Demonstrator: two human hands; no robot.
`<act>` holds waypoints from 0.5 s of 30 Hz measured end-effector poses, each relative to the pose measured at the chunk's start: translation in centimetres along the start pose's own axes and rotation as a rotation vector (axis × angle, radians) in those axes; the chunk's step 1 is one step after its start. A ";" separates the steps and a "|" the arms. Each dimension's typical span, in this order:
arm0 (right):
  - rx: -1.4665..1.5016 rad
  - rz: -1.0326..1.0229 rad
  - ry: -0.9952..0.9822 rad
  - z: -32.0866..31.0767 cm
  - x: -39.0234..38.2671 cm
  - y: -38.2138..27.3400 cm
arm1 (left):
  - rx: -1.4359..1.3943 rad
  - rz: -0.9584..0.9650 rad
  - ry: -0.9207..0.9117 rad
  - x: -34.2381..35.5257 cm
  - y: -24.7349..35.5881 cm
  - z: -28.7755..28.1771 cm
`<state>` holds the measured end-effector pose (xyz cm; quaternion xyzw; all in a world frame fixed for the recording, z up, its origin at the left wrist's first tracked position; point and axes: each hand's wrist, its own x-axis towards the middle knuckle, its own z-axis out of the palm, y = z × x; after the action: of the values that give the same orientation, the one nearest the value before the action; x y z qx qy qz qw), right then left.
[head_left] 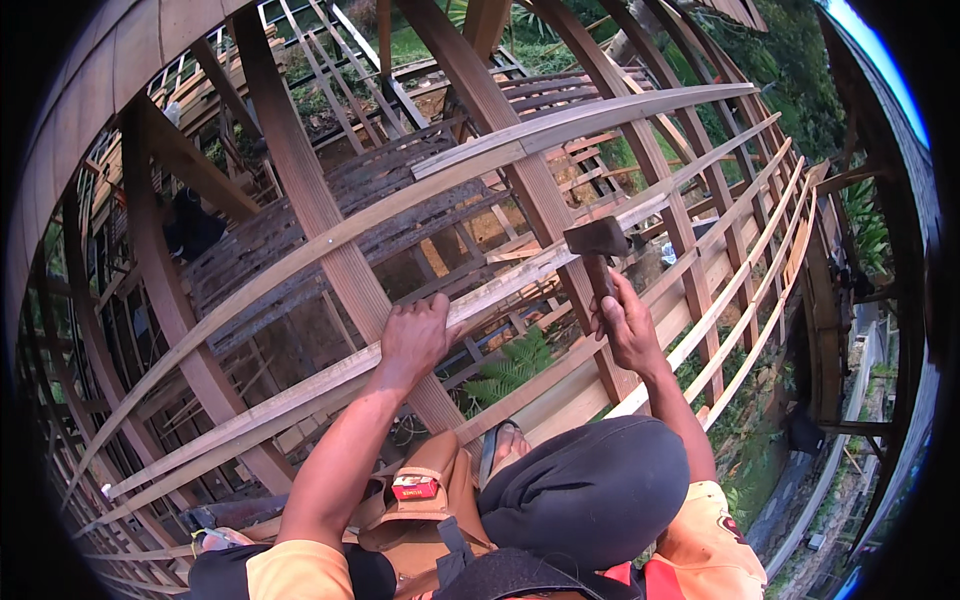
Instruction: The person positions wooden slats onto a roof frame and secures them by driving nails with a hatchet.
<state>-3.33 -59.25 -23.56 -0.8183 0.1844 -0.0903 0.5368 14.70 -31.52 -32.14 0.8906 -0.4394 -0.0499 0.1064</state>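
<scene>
Several brown rafters (pixel 355 280) slope down through the left of the view, crossed by long pale battens (pixel 370 215). Next, at the person's lap, comes a tan tool pouch (pixel 460 490) with a small red box (pixel 415 486) in it. Above the pouch, the left hand (pixel 412 338) grasps one batten (pixel 510 285) — its fingers curl over the wood. To its right, a green fern (pixel 510 365) shows below the frame, and a sandalled foot (pixel 508 448) sits beside a bent, dark-trousered knee (pixel 610 480). Farther right, the right hand (pixel 632 325) is clenched around a hammer (pixel 598 240) — its dark head overlaps that same batten, though I cannot tell whether they touch.
</scene>
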 end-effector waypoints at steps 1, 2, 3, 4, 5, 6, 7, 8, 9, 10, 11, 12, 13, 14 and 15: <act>0.184 0.015 0.048 -1.5 1.2 0.6 | 0.003 0.001 -0.009 -0.1 0.1 0.0; 0.221 0.088 0.134 -2.8 2.2 -0.5 | -0.012 -0.025 -0.033 -0.1 0.1 -0.2; 0.480 0.109 0.224 -3.1 3.6 -1.0 | -0.022 -0.053 -0.057 -0.3 0.1 -0.2; 0.497 0.081 0.292 -4.1 4.8 -1.0 | -0.029 -0.048 -0.053 -0.2 0.3 -0.5; 0.513 0.054 0.360 -4.9 5.4 -0.6 | -0.040 -0.060 -0.090 0.0 0.6 -0.6; 0.508 0.085 0.394 -4.6 5.6 0.8 | -0.050 -0.074 -0.122 0.3 0.9 -0.8; 0.502 0.112 0.429 -3.9 5.3 1.8 | -0.054 -0.071 -0.109 0.5 1.0 -0.7; 0.495 0.235 0.281 -1.9 4.3 2.0 | -0.034 -0.044 -0.058 0.2 0.4 -0.2; 0.369 0.365 -0.043 0.1 3.0 0.8 | -0.011 -0.023 -0.014 -0.3 -0.3 0.0; 0.216 0.421 -0.366 1.1 1.3 1.3 | -0.013 -0.022 -0.016 -0.1 -0.1 0.0; 0.235 0.436 -0.267 2.4 0.1 -0.2 | -0.034 -0.029 -0.046 -0.1 -0.1 -0.1; 0.117 0.408 -0.210 2.6 -0.7 -0.1 | -0.054 -0.040 -0.074 -0.1 0.0 -0.2; 0.000 0.379 -0.153 2.7 -1.3 0.1 | -0.054 -0.042 -0.079 -0.2 0.0 0.0; 0.003 0.383 -0.154 3.3 -1.8 0.3 | -0.066 -0.055 -0.084 -0.3 0.0 0.2; -0.234 0.011 -0.036 4.2 -2.2 0.1 | -0.080 -0.058 -0.085 -0.1 0.1 0.1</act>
<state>-3.91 -54.90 -25.27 -0.8759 0.1885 -0.0507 0.4413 14.52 -31.58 -32.23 0.8951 -0.4151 -0.1081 0.1215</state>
